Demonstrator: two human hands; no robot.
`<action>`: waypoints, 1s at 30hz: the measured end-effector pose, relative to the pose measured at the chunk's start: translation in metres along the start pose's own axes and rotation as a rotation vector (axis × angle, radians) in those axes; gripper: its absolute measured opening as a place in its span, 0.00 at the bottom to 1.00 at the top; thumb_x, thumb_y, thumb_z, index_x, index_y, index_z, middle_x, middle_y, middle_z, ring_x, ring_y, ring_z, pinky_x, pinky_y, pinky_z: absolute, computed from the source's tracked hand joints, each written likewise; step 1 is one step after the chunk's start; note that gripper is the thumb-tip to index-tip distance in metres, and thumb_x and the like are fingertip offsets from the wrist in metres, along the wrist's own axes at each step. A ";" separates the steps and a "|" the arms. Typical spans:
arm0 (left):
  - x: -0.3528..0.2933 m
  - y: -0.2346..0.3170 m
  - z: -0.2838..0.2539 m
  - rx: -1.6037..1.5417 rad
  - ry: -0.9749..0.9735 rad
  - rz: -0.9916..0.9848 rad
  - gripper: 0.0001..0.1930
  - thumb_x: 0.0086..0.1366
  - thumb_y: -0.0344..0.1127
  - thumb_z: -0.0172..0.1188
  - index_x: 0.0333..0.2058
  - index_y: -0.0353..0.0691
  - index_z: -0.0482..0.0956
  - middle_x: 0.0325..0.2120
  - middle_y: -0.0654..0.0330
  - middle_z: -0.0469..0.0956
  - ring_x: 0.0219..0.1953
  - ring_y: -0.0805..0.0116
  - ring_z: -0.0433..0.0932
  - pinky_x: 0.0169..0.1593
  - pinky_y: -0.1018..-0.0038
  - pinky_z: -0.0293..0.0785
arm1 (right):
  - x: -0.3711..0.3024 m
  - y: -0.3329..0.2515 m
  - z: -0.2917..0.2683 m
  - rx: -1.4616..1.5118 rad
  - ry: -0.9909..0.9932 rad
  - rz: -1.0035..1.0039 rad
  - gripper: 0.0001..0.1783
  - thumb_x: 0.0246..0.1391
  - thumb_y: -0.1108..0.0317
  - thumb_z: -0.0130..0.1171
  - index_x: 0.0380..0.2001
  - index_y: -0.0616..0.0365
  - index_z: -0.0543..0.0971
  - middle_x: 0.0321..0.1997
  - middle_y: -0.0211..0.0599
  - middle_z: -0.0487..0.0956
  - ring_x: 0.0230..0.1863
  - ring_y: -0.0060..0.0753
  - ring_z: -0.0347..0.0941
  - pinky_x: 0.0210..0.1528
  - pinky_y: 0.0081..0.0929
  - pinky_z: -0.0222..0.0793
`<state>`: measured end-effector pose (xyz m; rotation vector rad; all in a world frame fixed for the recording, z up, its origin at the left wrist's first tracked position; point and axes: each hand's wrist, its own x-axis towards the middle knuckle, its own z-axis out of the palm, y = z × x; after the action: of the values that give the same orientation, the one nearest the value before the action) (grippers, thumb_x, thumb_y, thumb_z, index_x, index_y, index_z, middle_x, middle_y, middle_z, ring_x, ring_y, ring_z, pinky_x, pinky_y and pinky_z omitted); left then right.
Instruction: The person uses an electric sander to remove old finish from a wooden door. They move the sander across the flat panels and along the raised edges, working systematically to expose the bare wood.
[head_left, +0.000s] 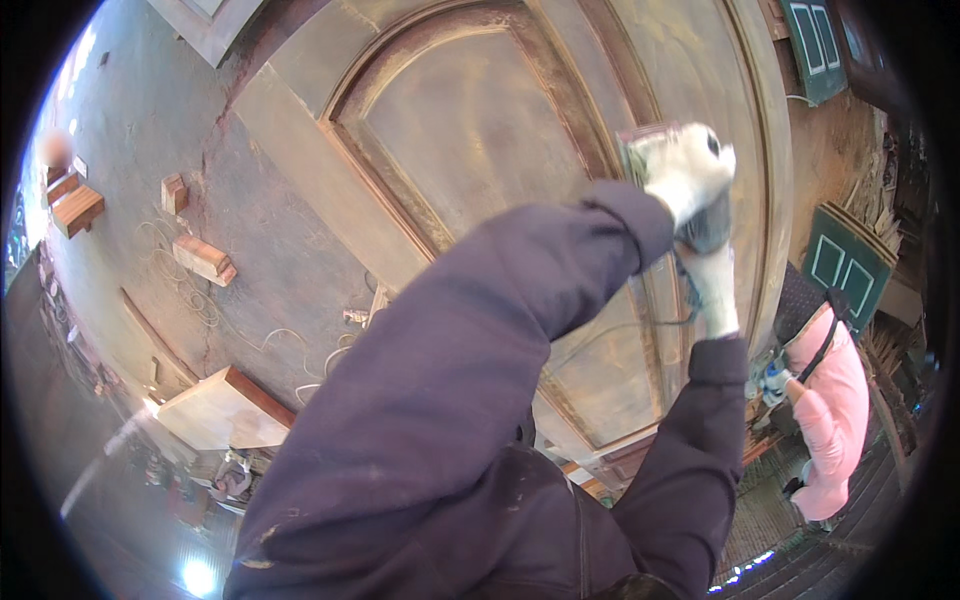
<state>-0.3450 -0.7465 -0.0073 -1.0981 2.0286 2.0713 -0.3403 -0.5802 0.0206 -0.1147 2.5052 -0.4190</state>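
Observation:
A large wooden door [470, 130] with a raised arched panel and brown moulding lies below me. My left hand [690, 172], in a white glove, is closed over the upper end of a dark, corded handheld power tool [706, 228]. Lower down, my gloved right hand [712, 285] is wrapped around the same tool's rear part. The tool's far end sits at the moulding on the right side of the arched panel; blur and my left hand hide its exact kind. A thin cord [670, 322] trails from it across the door.
Wooden blocks [203, 259] and loose cable [190, 300] lie on the floor to the left, near a pale board [225, 410]. At the right, a person in pink [828, 410] works close by, with green panelled doors [848, 265] leaning behind.

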 end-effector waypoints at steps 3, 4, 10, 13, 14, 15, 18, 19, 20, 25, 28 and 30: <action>-0.025 -0.013 -0.002 -0.058 -0.101 0.030 0.17 0.61 0.53 0.60 0.31 0.46 0.86 0.30 0.52 0.85 0.40 0.51 0.84 0.49 0.59 0.75 | -0.027 0.013 0.009 -0.172 0.141 -0.161 0.25 0.44 0.69 0.70 0.48 0.65 0.80 0.40 0.50 0.86 0.44 0.46 0.85 0.46 0.38 0.79; -0.024 -0.018 -0.007 -0.075 -0.029 0.061 0.16 0.61 0.52 0.61 0.31 0.46 0.86 0.30 0.52 0.85 0.38 0.51 0.84 0.47 0.58 0.76 | -0.021 0.006 0.008 -0.170 0.096 -0.181 0.26 0.44 0.69 0.70 0.50 0.64 0.80 0.43 0.51 0.85 0.47 0.48 0.83 0.49 0.38 0.78; 0.042 0.011 -0.074 -0.143 0.039 0.151 0.19 0.61 0.51 0.58 0.29 0.40 0.85 0.28 0.50 0.85 0.34 0.53 0.85 0.43 0.62 0.79 | 0.036 -0.078 0.003 -0.213 0.075 -0.269 0.29 0.42 0.59 0.73 0.46 0.67 0.82 0.42 0.54 0.86 0.44 0.44 0.85 0.45 0.39 0.79; 0.077 0.025 -0.100 -0.111 0.076 0.177 0.20 0.61 0.52 0.58 0.30 0.39 0.86 0.28 0.49 0.85 0.33 0.54 0.85 0.41 0.64 0.80 | 0.065 -0.119 0.009 -0.192 0.016 -0.095 0.28 0.43 0.60 0.72 0.46 0.67 0.82 0.40 0.50 0.86 0.36 0.38 0.85 0.40 0.34 0.80; 0.089 0.027 -0.103 -0.107 0.077 0.105 0.20 0.61 0.52 0.58 0.31 0.39 0.86 0.28 0.49 0.85 0.34 0.54 0.86 0.42 0.64 0.81 | 0.065 -0.125 0.009 -0.181 -0.002 -0.080 0.28 0.43 0.60 0.72 0.47 0.67 0.82 0.39 0.49 0.86 0.34 0.36 0.85 0.39 0.33 0.80; 0.088 0.026 -0.102 -0.098 0.081 0.138 0.20 0.61 0.52 0.57 0.31 0.39 0.86 0.29 0.48 0.85 0.34 0.54 0.86 0.42 0.64 0.81 | 0.064 -0.130 0.011 -0.171 -0.019 -0.066 0.28 0.43 0.61 0.72 0.47 0.67 0.81 0.38 0.48 0.86 0.33 0.34 0.84 0.38 0.32 0.80; 0.076 0.012 -0.077 -0.098 0.050 0.174 0.21 0.62 0.52 0.56 0.32 0.40 0.87 0.31 0.47 0.85 0.36 0.49 0.86 0.45 0.62 0.81 | 0.057 -0.094 0.016 -0.102 0.008 -0.061 0.25 0.41 0.61 0.70 0.42 0.68 0.81 0.30 0.47 0.85 0.30 0.36 0.84 0.36 0.35 0.79; 0.060 0.011 -0.067 -0.110 -0.016 0.106 0.21 0.62 0.52 0.56 0.34 0.39 0.87 0.34 0.46 0.85 0.39 0.47 0.85 0.48 0.61 0.80 | 0.046 -0.074 0.014 -0.072 0.030 -0.066 0.24 0.41 0.60 0.70 0.39 0.68 0.82 0.27 0.47 0.85 0.29 0.38 0.84 0.36 0.36 0.79; 0.045 0.011 -0.060 -0.065 -0.053 0.057 0.22 0.62 0.53 0.57 0.37 0.39 0.87 0.37 0.47 0.85 0.42 0.47 0.84 0.51 0.60 0.78 | 0.031 -0.067 0.009 -0.069 0.014 -0.070 0.23 0.41 0.61 0.69 0.38 0.68 0.82 0.26 0.45 0.84 0.28 0.37 0.83 0.34 0.36 0.79; 0.010 -0.005 -0.040 -0.148 -0.078 0.009 0.19 0.62 0.52 0.59 0.34 0.41 0.86 0.33 0.52 0.86 0.39 0.53 0.84 0.47 0.61 0.78 | 0.011 -0.029 0.005 -0.163 0.032 -0.048 0.29 0.41 0.62 0.70 0.47 0.66 0.79 0.35 0.51 0.85 0.37 0.45 0.84 0.41 0.39 0.79; 0.038 0.000 -0.060 -0.185 0.080 0.068 0.19 0.62 0.52 0.58 0.30 0.41 0.86 0.29 0.50 0.85 0.36 0.53 0.84 0.43 0.61 0.78 | 0.038 -0.051 0.002 -0.201 0.020 -0.232 0.33 0.39 0.61 0.71 0.50 0.67 0.79 0.46 0.57 0.84 0.53 0.58 0.80 0.54 0.44 0.76; 0.056 0.016 -0.095 -0.232 0.064 0.089 0.20 0.61 0.52 0.58 0.30 0.39 0.86 0.28 0.49 0.84 0.34 0.53 0.85 0.43 0.62 0.78 | 0.061 -0.084 0.006 -0.180 -0.012 -0.211 0.22 0.44 0.65 0.71 0.42 0.67 0.81 0.30 0.43 0.83 0.31 0.33 0.79 0.33 0.33 0.75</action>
<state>-0.3526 -0.8580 -0.0118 -1.1389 1.9357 2.3951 -0.3879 -0.6719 0.0093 -0.4543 2.5241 -0.2741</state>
